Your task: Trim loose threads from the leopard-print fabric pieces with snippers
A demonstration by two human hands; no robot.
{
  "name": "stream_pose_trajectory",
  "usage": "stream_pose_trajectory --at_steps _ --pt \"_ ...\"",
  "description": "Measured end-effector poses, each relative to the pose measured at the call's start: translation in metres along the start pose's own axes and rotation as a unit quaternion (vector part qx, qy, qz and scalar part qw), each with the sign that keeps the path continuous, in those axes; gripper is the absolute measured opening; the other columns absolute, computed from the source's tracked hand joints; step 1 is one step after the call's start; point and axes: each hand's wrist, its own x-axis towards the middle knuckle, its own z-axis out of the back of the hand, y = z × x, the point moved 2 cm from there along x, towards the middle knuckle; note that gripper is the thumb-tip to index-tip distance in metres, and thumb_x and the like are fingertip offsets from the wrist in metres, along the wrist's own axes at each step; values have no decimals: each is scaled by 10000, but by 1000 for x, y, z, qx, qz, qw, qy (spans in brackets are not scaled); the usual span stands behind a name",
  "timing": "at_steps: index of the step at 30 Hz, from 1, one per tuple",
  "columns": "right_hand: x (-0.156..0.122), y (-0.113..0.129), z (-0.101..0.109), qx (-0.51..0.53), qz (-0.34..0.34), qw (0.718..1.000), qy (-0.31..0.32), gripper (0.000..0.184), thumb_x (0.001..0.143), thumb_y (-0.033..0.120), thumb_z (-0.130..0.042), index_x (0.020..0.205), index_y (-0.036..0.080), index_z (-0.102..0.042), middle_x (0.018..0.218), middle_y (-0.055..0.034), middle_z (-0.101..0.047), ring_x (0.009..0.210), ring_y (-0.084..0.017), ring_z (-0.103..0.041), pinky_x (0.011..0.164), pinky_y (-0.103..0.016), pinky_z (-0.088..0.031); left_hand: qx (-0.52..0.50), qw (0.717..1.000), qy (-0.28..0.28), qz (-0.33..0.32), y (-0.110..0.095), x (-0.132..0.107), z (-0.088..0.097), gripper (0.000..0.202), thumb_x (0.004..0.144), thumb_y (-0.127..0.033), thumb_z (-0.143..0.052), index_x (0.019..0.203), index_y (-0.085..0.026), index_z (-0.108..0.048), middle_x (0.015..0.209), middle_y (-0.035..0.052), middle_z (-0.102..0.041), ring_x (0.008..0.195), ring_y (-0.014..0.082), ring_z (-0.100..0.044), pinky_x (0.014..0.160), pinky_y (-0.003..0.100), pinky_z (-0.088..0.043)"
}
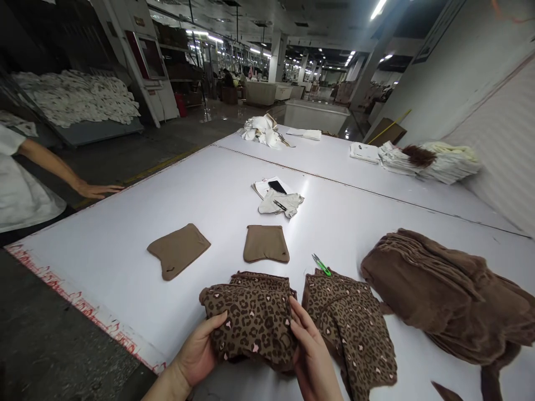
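Between my two hands is a folded leopard-print fabric piece [254,317], brown with dark spots and small pink marks. My left hand [200,348] grips its left edge, thumb on top and fingers underneath. On the right edge, my right hand [308,340] closes with its fingers along the side. Close to my right hand lies a second leopard-print piece [351,323], with green-handled thread snips [321,264] at its top edge. Beyond the held fabric, two plain brown fabric pieces [266,243] [179,250] lie flat and apart.
A stack of brown plush fabric [443,295] sits at the right. Farther back on the white table [209,189] are papers with a black phone [277,186], a pale cloth with dark snips [280,205], and white fabric piles [262,130]. Another person's hand [98,190] rests on the left edge.
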Motion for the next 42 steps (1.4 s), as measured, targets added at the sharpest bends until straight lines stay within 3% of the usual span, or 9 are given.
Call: stream_pose_trajectory --at_steps 3,10,15,22,32,35,37,39,42 --pt "2 -2 1 -5 8 1000 4 516 650 287 -753 1150 309 -630 1382 -21 -509 1322 -246 -378 1076 -396 -319 -3 1000 9 -7 -1 0 3 581 795 -149 -607 1348 -106 -436 1126 134 -679 1099 301 -600 1025 457 -432" --pt "4 3 5 -49 43 998 -18 513 686 253 -706 1186 308 -600 1378 -25 -514 1312 -230 -396 1077 -383 -323 -9 998 45 -39 -13 -5 10 531 825 -233 -576 1338 -175 -451 1183 111 -655 1116 291 -594 1020 454 -431" --pt "11 4 16 -48 35 997 -43 479 671 212 -674 1142 288 -629 1362 -13 -531 1309 -230 -401 1098 -394 -297 82 994 -32 -71 -18 -12 23 544 782 -177 -645 1298 -193 -476 1168 97 -663 1107 292 -598 938 454 -497" --pt "9 4 13 -37 14 999 -31 507 631 138 -609 1110 301 -650 1327 9 -565 1287 -193 -429 1064 -335 -343 46 995 -51 -78 -15 -14 27 527 762 -142 -648 1270 -188 -517 1163 91 -668 1088 283 -611 932 417 -505" --pt "21 -3 11 -20 11 1000 -16 506 610 237 -752 1105 286 -659 1301 -35 -584 1165 -241 -541 934 -356 -460 11 992 -51 -118 -25 -1 23 660 722 -108 -616 1350 -194 -434 1085 83 -703 992 282 -657 881 445 -527" --pt "34 3 9 -24 6 1000 -8 496 582 194 -729 1071 258 -681 1247 -48 -623 1114 -257 -577 902 -369 -482 14 995 -32 -99 -34 9 10 633 729 -140 -609 1339 -166 -443 1085 102 -699 985 288 -659 868 447 -530" --pt "43 18 -1 -31 7 999 -5 490 592 187 -699 1078 246 -678 1216 -52 -643 1086 -266 -596 881 -386 -497 28 995 -7 -96 -48 17 -9 603 731 -146 -592 1320 -147 -464 1078 114 -699 988 293 -657 868 454 -528" --pt "54 45 -18 -50 50 998 2 509 621 190 -674 1127 247 -651 1236 -54 -630 1103 -265 -586 889 -391 -497 45 991 27 -123 -70 24 -39 585 720 -136 -568 1299 -142 -487 1066 112 -703 995 288 -653 881 455 -520" --pt "75 94 -52 -94 179 979 19 542 661 186 -629 1200 243 -599 1283 -57 -597 1164 -249 -542 952 -387 -455 55 975 89 -197 -108 34 -91 583 704 -142 -550 1284 -165 -501 1069 80 -705 1020 266 -640 918 441 -502"
